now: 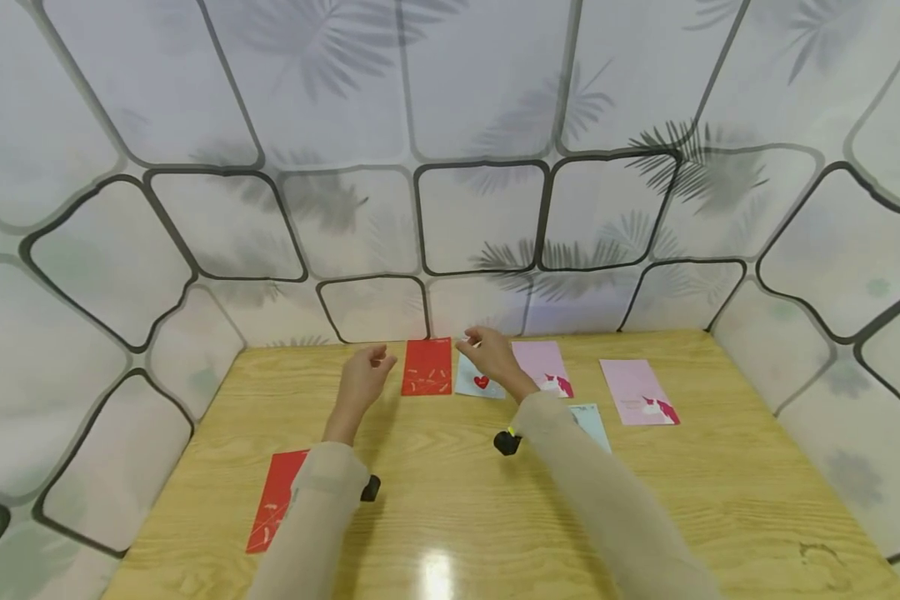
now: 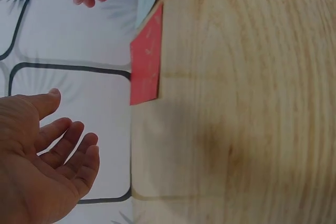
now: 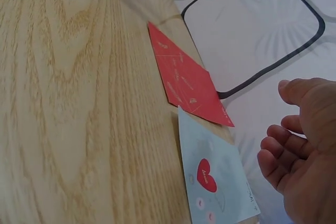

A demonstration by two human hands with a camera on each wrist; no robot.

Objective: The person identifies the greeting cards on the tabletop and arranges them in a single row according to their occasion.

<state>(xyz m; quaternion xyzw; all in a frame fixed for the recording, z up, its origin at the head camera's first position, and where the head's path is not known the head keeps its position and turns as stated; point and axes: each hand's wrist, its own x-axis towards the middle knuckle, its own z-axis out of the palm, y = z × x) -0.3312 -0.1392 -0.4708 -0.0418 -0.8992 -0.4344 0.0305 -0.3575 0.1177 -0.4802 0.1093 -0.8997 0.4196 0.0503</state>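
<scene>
My left hand (image 1: 362, 383) hovers above the table, left of a red card (image 1: 427, 367), its fingers loosely bent around nothing. My right hand (image 1: 491, 357) is raised over a light blue card (image 1: 468, 382) with a red heart, also with bent fingers and nothing in them. In the right wrist view the blue card (image 3: 212, 177) lies beside the red card (image 3: 184, 80), their near corners close together. Just right of my right hand, a pink card (image 1: 537, 360) with a unicorn is partly covered by it in the head view.
Another pink unicorn card (image 1: 633, 392) lies farther right. A second light blue card (image 1: 591, 423) shows partly behind my right sleeve. At the front left, a second red card (image 1: 276, 497) is partly hidden by my left sleeve. A patterned wall covering (image 1: 480, 218) borders the wooden table (image 1: 435, 483).
</scene>
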